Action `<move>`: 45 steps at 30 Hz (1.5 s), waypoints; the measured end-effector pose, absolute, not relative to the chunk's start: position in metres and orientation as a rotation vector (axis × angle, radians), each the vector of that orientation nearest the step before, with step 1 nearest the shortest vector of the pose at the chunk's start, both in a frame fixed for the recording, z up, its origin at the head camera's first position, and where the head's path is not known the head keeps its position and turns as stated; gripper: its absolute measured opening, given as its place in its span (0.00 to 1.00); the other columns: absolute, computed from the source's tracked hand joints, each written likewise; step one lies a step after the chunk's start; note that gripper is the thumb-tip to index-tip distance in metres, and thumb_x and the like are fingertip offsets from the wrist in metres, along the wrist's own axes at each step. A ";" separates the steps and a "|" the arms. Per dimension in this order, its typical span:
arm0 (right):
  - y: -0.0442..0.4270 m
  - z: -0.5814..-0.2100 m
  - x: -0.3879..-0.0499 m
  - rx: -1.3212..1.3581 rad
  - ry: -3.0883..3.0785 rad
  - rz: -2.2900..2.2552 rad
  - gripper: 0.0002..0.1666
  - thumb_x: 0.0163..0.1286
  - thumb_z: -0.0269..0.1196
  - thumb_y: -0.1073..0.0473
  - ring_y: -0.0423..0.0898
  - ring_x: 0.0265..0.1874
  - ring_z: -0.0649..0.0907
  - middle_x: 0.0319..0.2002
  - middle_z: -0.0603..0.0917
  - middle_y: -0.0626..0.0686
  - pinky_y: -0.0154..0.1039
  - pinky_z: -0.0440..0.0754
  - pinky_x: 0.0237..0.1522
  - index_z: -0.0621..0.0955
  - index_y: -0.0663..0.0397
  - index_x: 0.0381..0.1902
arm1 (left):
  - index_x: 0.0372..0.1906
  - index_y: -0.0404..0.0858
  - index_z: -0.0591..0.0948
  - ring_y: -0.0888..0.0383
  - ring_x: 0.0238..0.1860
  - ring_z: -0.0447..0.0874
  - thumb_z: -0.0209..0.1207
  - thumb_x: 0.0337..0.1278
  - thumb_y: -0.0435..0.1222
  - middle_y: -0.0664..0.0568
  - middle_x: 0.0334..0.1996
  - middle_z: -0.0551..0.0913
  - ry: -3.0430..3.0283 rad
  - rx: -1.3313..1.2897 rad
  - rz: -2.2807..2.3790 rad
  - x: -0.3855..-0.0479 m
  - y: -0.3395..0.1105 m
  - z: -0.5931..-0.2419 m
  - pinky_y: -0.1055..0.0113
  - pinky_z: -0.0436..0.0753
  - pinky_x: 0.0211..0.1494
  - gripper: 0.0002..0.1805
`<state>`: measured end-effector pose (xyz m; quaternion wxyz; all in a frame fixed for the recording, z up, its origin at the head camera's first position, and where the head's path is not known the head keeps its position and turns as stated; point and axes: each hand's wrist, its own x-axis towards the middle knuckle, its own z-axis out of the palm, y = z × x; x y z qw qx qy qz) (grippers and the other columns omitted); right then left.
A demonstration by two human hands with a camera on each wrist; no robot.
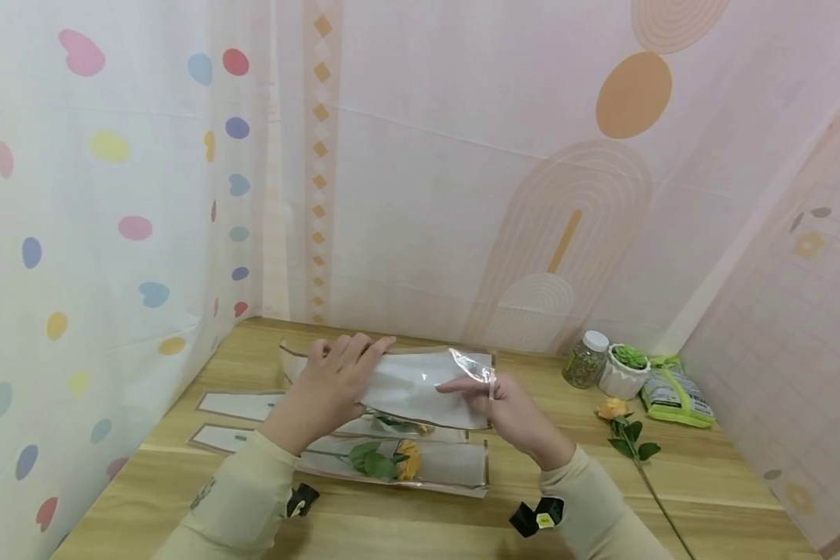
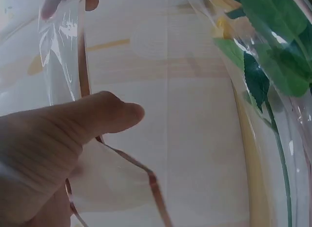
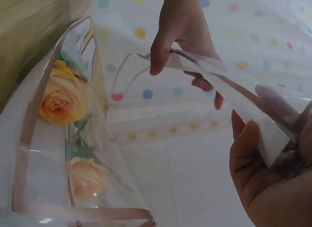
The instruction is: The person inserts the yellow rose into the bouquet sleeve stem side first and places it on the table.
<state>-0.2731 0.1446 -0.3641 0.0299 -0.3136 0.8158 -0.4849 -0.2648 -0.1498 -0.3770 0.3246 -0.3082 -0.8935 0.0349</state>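
A flower sleeve [image 1: 406, 385] of white backing and clear film, edged in brown, is held up between both hands. My left hand [image 1: 336, 389] grips its left part; in the left wrist view the thumb [image 2: 117, 112] lies across the near side. At the right end, my right hand [image 1: 514, 412] holds the sleeve's end, with some fingers behind clear film in the right wrist view. Below lie two more sleeves, the nearer with a yellow-orange rose [image 1: 409, 459] inside; the farther rose [image 3: 87, 178] is partly covered.
On the right lies a loose rose [image 1: 613, 408] with a long stem. Behind it stand a jar with a white lid [image 1: 586, 362], a succulent in a white pot [image 1: 624, 377] and a green packet [image 1: 677, 395]. Patterned curtains [image 1: 406, 194] close off the wooden table [image 1: 364, 529].
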 end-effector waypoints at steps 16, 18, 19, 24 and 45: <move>0.137 -0.368 -0.275 -1.005 2.540 -1.382 0.28 0.68 0.69 0.57 0.58 0.65 0.75 0.67 0.77 0.56 0.61 0.67 0.67 0.81 0.49 0.65 | 0.78 0.43 0.52 0.46 0.64 0.67 0.83 0.31 0.40 0.44 0.63 0.69 -2.447 -0.896 -0.202 -0.274 -0.130 -0.392 0.39 0.67 0.59 0.67; 0.139 -0.369 -0.276 -1.006 2.607 -1.322 0.28 0.69 0.68 0.58 0.58 0.65 0.75 0.67 0.77 0.56 0.60 0.68 0.66 0.80 0.49 0.66 | 0.75 0.42 0.60 0.46 0.59 0.68 0.83 0.31 0.40 0.44 0.57 0.70 -2.421 -0.833 -0.061 -0.278 -0.137 -0.395 0.39 0.67 0.56 0.61; 0.140 -0.369 -0.277 -0.992 2.628 -1.310 0.27 0.69 0.68 0.58 0.56 0.62 0.77 0.67 0.78 0.56 0.58 0.70 0.65 0.80 0.48 0.66 | 0.72 0.41 0.64 0.45 0.56 0.68 0.83 0.30 0.41 0.44 0.55 0.70 -2.404 -0.802 0.002 -0.279 -0.140 -0.396 0.39 0.67 0.54 0.58; 0.145 -0.370 -0.281 -0.895 2.619 -1.317 0.35 0.64 0.72 0.59 0.51 0.58 0.80 0.68 0.76 0.57 0.52 0.74 0.62 0.77 0.46 0.69 | 0.69 0.38 0.66 0.42 0.62 0.68 0.85 0.25 0.47 0.41 0.59 0.70 -2.379 -0.723 0.085 -0.277 -0.144 -0.394 0.34 0.66 0.60 0.59; 0.145 -0.371 -0.278 -1.081 2.559 -1.241 0.58 0.53 0.76 0.65 0.51 0.46 0.82 0.70 0.70 0.66 0.38 0.84 0.43 0.61 0.49 0.80 | 0.81 0.40 0.47 0.46 0.69 0.62 0.85 0.12 0.57 0.42 0.70 0.63 -2.406 -0.972 -0.302 -0.264 -0.092 -0.387 0.40 0.66 0.65 0.83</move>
